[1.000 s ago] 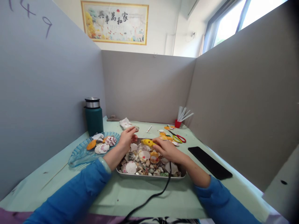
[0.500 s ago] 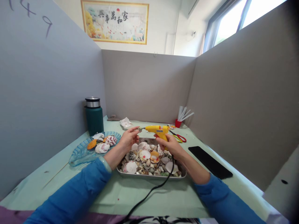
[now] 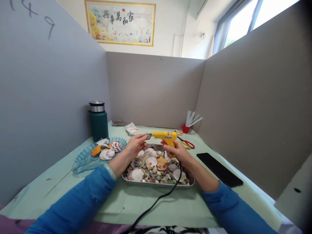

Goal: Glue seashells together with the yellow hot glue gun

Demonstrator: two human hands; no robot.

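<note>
My right hand [image 3: 178, 150] is wrapped round the handle of a yellow hot glue gun [image 3: 161, 135], its nozzle pointing left. Between the fingertips of my left hand [image 3: 135, 146] is a small shell [image 3: 148, 136], held right at the nozzle; whether the two touch I cannot tell. Both hands are above the far side of a metal tray [image 3: 156, 184] heaped with seashells [image 3: 137, 174]. A black cord [image 3: 158, 199] hangs from the gun's handle, crosses the tray's front rim and runs toward me over the table.
Left, a blue glass plate [image 3: 83, 161] carries several scallop shells, beside a green bottle [image 3: 98, 125]. Right are red-handled scissors [image 3: 189, 144], a black phone-like slab [image 3: 219, 169] and a red cup [image 3: 186, 129] of glue sticks. Grey partitions [image 3: 156, 87] enclose the table.
My left hand has shifted slightly, and the small shell now sits closer against the nozzle and looks turned. The glue gun has barely moved.
</note>
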